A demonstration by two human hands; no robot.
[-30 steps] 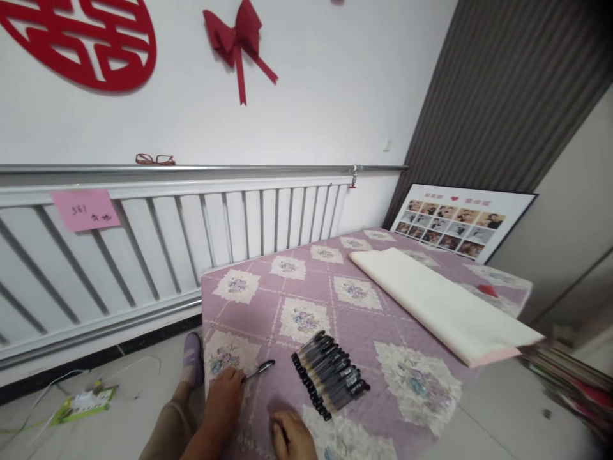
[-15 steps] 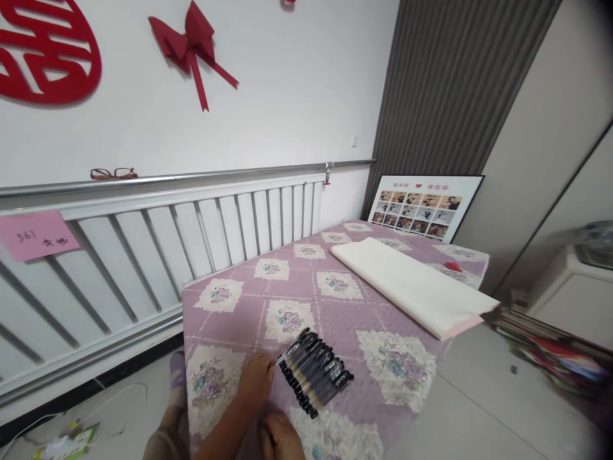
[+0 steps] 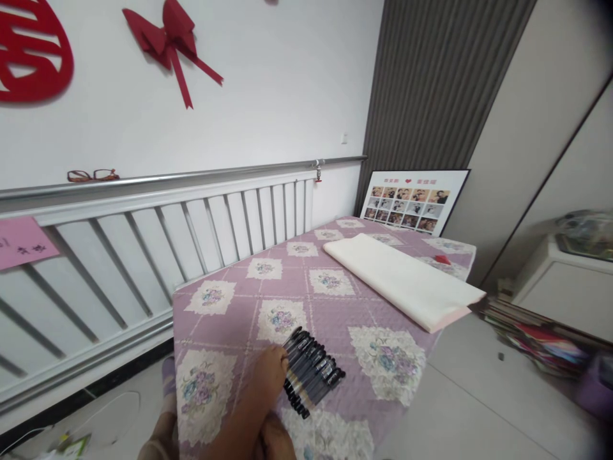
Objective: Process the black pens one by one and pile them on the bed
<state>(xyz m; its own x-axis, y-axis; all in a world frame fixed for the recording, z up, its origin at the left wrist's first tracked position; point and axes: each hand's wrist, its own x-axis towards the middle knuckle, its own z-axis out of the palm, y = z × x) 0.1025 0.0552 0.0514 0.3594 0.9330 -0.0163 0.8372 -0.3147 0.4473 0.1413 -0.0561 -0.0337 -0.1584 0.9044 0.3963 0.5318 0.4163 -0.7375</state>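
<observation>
Numerous black-capped pens (image 3: 316,370) lie side by side in a slanting row on the desk (image 3: 335,319), which is covered in purple, flower-patched cloth. At the row's left end, the left hand (image 3: 272,369) has its grip clamped on the outermost pen (image 3: 297,331), while the right hand (image 3: 278,442) sits partly hidden by the left forearm (image 3: 237,428), its grip impossible to tell. Farther out lie a folded cream sheet (image 3: 402,278) and, beyond it, a small red item (image 3: 442,259), with a white radiator (image 3: 179,230) behind the desk.
</observation>
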